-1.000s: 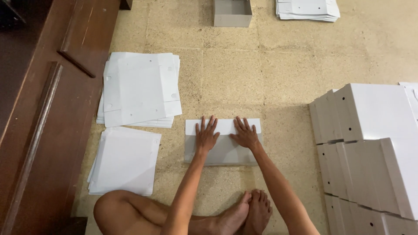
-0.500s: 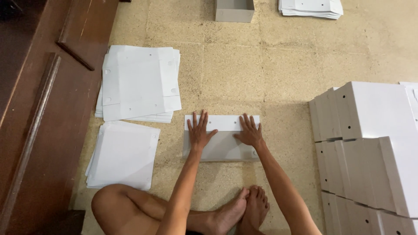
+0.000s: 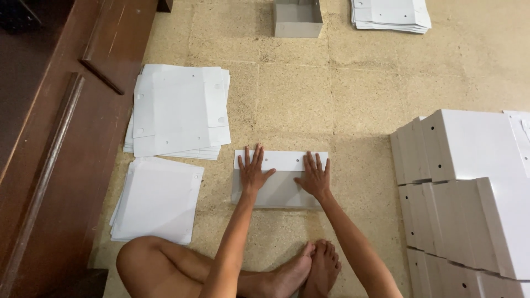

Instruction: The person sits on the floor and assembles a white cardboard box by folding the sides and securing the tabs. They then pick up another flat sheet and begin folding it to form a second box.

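Fingers of both hands lie spread and flat, clamped on nothing: the left hand (image 3: 253, 172) and the right hand (image 3: 314, 175) press palm-down on a folded white card blank (image 3: 280, 190) that rests on the tan stone floor (image 3: 342, 99), directly under the fingers and just ahead of the person's crossed feet (image 3: 309, 270). Flat pressure at two separated points appears meant to hold the sheet still and set its fold. To the right of the right fingers, well apart, stand the largest items, rows of assembled white boxes (image 3: 469, 187) packed edge to edge, presumably kept within arm's reach. To the left of the left fingers lie two stacks of flat white sheets (image 3: 176, 110), one beyond the fingertips' level and one nearer the knee. Far beyond the fingertips sit an open grey box (image 3: 298, 19) and another pile of flat sheets (image 3: 391, 14). Under the hands, the blank is a wide, shallow rectangle, its far strip brighter white with small punched holes, its near panel greyer in shade; a crease line runs across between the two, beneath the fingers.
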